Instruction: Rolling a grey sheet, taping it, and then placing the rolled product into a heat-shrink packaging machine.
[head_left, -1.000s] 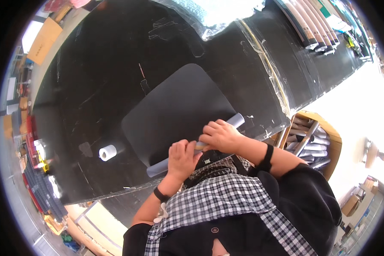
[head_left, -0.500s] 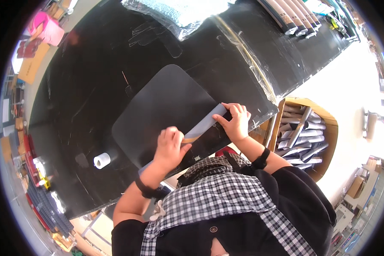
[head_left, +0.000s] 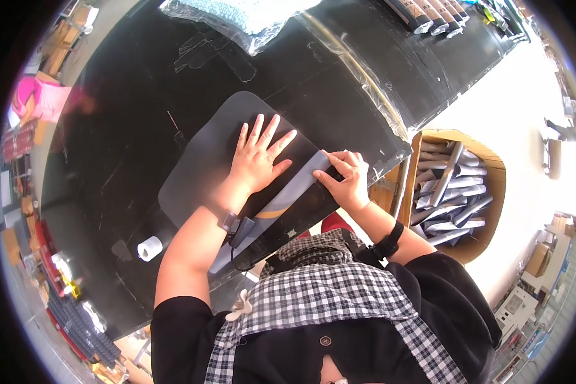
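Note:
A dark grey mat [head_left: 198,163] with rounded corners lies on the black table. Along its near side the edge is turned over into a blue-grey strip [head_left: 294,187] with an orange curve on it. My left hand [head_left: 257,160] rests palm down on the dark face, fingers spread, holding nothing. At the strip's right end, my right hand [head_left: 344,178] is closed on the turned-over edge between thumb and fingers. The left forearm, with a black wrist strap, crosses over the strip's left part and hides some of it.
Left of the mat is a small white roll [head_left: 150,248] on the black table [head_left: 128,192]. A cardboard box [head_left: 496,217] full of rolled grey sheets stands right of the table. Plastic-wrapped light-blue material [head_left: 246,16] and several brown-wrapped rolls [head_left: 422,14] lie at the far side.
My left hand has left the turned-over edge, moved up and away from me, and opened flat on the mat. My right hand still holds the strip's right end.

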`<action>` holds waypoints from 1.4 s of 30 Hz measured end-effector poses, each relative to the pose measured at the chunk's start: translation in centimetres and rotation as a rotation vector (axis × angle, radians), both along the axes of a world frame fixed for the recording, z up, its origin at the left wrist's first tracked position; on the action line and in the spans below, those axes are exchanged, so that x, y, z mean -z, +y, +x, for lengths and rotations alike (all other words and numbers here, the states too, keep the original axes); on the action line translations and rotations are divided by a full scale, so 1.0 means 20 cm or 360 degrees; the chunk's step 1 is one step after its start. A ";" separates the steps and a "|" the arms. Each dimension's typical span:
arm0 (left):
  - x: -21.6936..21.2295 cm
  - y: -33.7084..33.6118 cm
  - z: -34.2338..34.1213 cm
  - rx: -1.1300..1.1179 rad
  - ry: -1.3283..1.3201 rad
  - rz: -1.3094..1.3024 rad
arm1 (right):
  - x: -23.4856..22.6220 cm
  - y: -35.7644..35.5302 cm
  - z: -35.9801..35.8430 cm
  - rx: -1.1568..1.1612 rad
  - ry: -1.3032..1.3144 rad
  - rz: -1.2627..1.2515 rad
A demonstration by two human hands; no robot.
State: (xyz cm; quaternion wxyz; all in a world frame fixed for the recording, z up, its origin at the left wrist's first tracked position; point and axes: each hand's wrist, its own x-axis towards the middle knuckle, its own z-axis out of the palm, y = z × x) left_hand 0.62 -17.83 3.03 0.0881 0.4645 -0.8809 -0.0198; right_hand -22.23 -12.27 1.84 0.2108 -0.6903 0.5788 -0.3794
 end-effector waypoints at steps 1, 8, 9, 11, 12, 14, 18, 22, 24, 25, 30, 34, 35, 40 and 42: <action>0.00 -0.01 0.00 -0.0008 0.0000 0.0007 | -0.01 0.00 0.00 -0.0040 -0.0033 -0.0037; -0.02 0.02 -0.01 -0.0025 0.0032 0.0040 | -0.01 -0.01 0.00 0.0025 0.0256 0.0008; -0.02 0.04 0.00 -0.0050 0.0037 0.0034 | -0.02 -0.01 0.01 0.0021 0.0296 0.0011; -0.07 0.11 -0.01 -0.0145 0.0079 0.0090 | -0.04 -0.04 0.04 0.0025 0.0400 0.0008; -0.11 0.19 -0.04 -0.0201 0.0139 0.0071 | -0.03 -0.05 0.03 0.0045 0.0421 0.0044; -0.23 0.42 -0.04 -0.0204 0.0243 0.0191 | -0.07 -0.07 0.07 0.0078 0.0375 0.0124; -0.14 0.81 -0.01 -0.0608 0.0192 0.0224 | -0.10 -0.18 0.21 0.0054 0.0643 -0.0039; -0.10 0.69 0.04 -0.0840 0.0143 0.0031 | -0.19 -0.26 0.29 -0.0069 0.0740 -0.0267; -0.09 0.60 0.06 -0.0938 0.0185 0.0134 | -0.22 -0.23 0.31 -0.0241 0.0623 -0.0518; -0.10 0.56 0.10 -0.1002 0.0154 0.0112 | -0.21 -0.20 0.34 -0.0454 0.0507 -0.0539; -0.06 0.36 0.27 -0.1214 0.0342 -0.0168 | -0.10 -0.10 0.51 -0.0958 0.0542 -0.0567; -0.08 0.33 0.26 -0.1120 0.0289 -0.0234 | -0.10 -0.23 0.50 -0.1071 0.0711 -0.0564; -0.08 0.35 0.26 -0.1118 0.0290 -0.0237 | -0.12 -0.22 0.49 -0.1100 0.0706 -0.0563; -0.11 0.42 0.19 -0.1025 0.0227 -0.0003 | -0.14 -0.23 0.41 -0.0784 0.0546 -0.0421; -0.13 0.46 0.17 -0.0968 0.0131 0.0069 | -0.12 -0.24 0.32 -0.0151 0.0437 -0.0459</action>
